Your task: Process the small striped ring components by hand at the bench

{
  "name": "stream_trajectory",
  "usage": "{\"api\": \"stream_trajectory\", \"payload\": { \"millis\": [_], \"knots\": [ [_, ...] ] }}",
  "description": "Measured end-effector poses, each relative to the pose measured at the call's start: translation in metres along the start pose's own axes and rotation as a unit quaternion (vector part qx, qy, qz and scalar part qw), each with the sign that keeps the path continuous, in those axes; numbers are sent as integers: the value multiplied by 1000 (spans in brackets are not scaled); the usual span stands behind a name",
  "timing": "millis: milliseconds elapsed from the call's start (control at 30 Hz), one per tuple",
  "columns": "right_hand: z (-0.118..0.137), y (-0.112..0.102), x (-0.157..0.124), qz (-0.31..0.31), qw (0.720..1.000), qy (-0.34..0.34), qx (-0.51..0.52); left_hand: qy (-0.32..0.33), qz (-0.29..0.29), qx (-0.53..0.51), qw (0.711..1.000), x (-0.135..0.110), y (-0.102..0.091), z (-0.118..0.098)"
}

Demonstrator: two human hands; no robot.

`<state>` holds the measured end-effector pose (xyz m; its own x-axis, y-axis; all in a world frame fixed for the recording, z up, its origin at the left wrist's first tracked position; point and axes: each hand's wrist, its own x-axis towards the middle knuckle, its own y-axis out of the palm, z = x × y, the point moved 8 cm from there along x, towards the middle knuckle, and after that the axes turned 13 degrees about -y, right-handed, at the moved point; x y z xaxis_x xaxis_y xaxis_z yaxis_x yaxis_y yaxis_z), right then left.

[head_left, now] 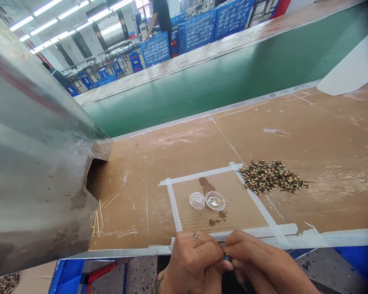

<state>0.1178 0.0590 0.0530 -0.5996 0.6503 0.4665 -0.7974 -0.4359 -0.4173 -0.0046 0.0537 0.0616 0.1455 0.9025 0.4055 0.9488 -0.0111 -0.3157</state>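
The taped square (202, 204) lies on the bench (325, 163), near its front edge. Two dishes (207, 201) sit inside the square, side by side and touching. A bead pile (272, 177) lies just right of the square's far right corner. Loose sticks (99, 212) lie left of the square. The conveyor belt (233, 77) runs behind the square. Both hands (227, 261) meet at the bench edge just in front of the square.
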Motion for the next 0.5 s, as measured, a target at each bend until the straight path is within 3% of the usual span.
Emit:
{"api": "stream_trajectory", "payload": {
  "millis": [167,500],
  "knots": [
    [-4,-8,4,-25,1000,-6,14,5,-22,36,999,-1,1,-2],
    [-28,0,-11,56,993,62,87,-18,-27,67,997,-3,8,4]
  ]
}}
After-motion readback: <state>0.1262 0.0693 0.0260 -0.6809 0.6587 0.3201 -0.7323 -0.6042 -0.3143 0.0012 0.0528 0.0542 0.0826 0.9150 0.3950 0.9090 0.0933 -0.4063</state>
